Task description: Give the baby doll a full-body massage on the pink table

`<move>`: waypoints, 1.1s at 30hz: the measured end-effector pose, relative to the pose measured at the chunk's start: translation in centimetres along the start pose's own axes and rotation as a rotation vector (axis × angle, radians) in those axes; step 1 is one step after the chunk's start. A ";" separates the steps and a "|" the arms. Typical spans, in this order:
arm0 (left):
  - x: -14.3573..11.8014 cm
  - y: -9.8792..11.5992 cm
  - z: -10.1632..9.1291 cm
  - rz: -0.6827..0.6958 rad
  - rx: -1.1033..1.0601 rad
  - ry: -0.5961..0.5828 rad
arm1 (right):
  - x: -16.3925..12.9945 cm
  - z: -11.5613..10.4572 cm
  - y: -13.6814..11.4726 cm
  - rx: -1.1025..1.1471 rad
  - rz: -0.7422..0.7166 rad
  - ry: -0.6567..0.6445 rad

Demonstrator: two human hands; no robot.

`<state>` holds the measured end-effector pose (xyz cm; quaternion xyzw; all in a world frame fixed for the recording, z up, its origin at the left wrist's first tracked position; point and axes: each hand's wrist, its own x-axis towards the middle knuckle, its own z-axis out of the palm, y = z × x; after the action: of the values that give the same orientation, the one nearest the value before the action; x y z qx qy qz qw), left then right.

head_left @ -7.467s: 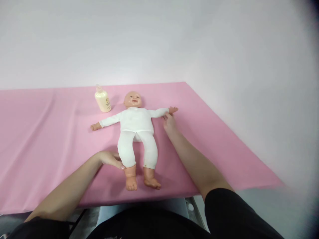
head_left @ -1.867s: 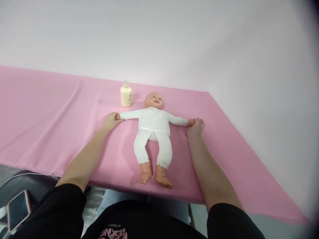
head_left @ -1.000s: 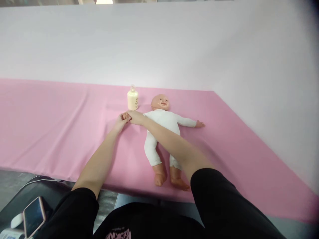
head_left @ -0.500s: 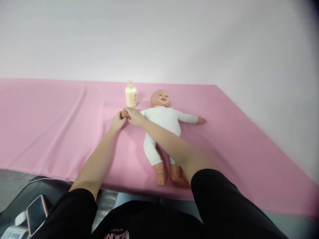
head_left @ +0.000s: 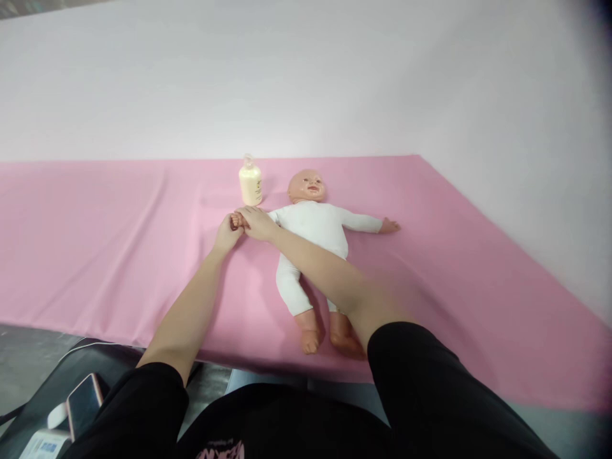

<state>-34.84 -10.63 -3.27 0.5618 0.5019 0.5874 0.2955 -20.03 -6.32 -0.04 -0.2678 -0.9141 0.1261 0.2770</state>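
Observation:
A baby doll (head_left: 315,226) in a white cloth body lies on its back, head away from me and arms spread. Its outstretched arm on the left ends between my two hands. My left hand (head_left: 228,234) closes around the doll's small hand (head_left: 237,220), whose fingers poke out between mine. From the other side, my right hand (head_left: 257,223) wraps over the doll's wrist, touching my left fingertips. My right forearm crosses the doll's belly and hip. Just behind my hands a pump bottle (head_left: 251,185) of pale yellow lotion stands upright.
A pink sheet (head_left: 143,255) covers the table up to a white wall (head_left: 306,76). At the lower left, a dark seat (head_left: 48,395) holds a phone (head_left: 85,403), a small white rounded object (head_left: 57,415) and a white box (head_left: 45,444).
The camera view has tilted slightly. Both hands keep their hold on the doll's hand and wrist, with barely any movement.

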 end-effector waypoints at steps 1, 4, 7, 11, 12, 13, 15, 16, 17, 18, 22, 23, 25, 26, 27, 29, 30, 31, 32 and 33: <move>0.0 0.0 0.0 0.000 0.006 0.005 | 0.0 0.0 0.0 0.000 -0.004 -0.003; 0.1 -0.1 0.0 -0.025 -0.014 0.022 | 0.1 0.0 0.1 0.019 0.006 0.007; 0.1 0.0 -0.2 -0.101 0.015 0.058 | 0.1 -0.2 0.0 0.059 0.043 0.025; 0.0 0.3 -0.5 -0.161 0.154 0.062 | 0.1 -0.6 -0.4 0.091 0.045 0.022; -0.1 0.4 -0.5 -0.160 0.183 0.061 | 0.1 -0.7 -0.5 0.093 0.043 0.018; -0.1 0.5 -0.6 -0.157 0.205 0.061 | 0.1 -0.7 -0.5 0.093 0.042 0.017; -0.2 0.5 -0.6 -0.148 0.236 0.062 | 0.1 -0.7 -0.6 0.089 0.041 0.021; -0.2 0.5 -0.6 -0.145 0.249 0.062 | 0.1 -0.7 -0.6 0.087 0.039 0.022; -0.2 0.5 -0.6 -0.141 0.262 0.062 | 0.1 -0.7 -0.5 0.084 0.034 0.022; -0.2 0.4 -0.6 -0.135 0.274 0.063 | 0.1 -0.6 -0.5 0.083 0.030 0.021; -0.1 0.4 -0.7 -0.116 0.308 0.059 | 0.2 -0.3 -0.2 0.083 0.035 0.014; -0.2 0.5 -0.7 -0.116 0.322 0.056 | 0.3 -0.2 -0.1 0.085 0.038 0.013; -0.2 0.6 -0.6 -0.123 0.353 0.050 | 0.3 0.0 0.0 0.088 0.040 0.011; -0.2 0.7 -0.6 -0.129 0.365 0.053 | 0.4 0.0 0.1 0.088 0.039 0.010; -0.2 0.8 -0.5 -0.138 0.370 0.059 | 0.4 0.1 0.1 0.089 0.038 0.009; -0.2 1.0 -0.4 -0.153 0.360 0.074 | 0.4 0.1 0.2 0.092 0.035 0.004; -0.1 1.0 -0.4 -0.155 0.348 0.082 | 0.4 0.2 0.3 0.093 0.035 0.003; -0.1 1.0 -0.3 -0.152 0.337 0.089 | 0.4 0.2 0.3 0.094 0.035 0.001; -0.1 1.0 -0.3 -0.145 0.326 0.096 | 0.3 0.2 0.3 0.092 0.034 0.002; 0.0 1.0 -0.3 -0.135 0.316 0.101 | 0.3 0.2 0.4 0.087 0.032 0.004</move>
<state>-34.92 -11.05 -2.33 0.5361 0.6388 0.5076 0.2165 -20.23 -5.86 -0.21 -0.2705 -0.9028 0.1696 0.2880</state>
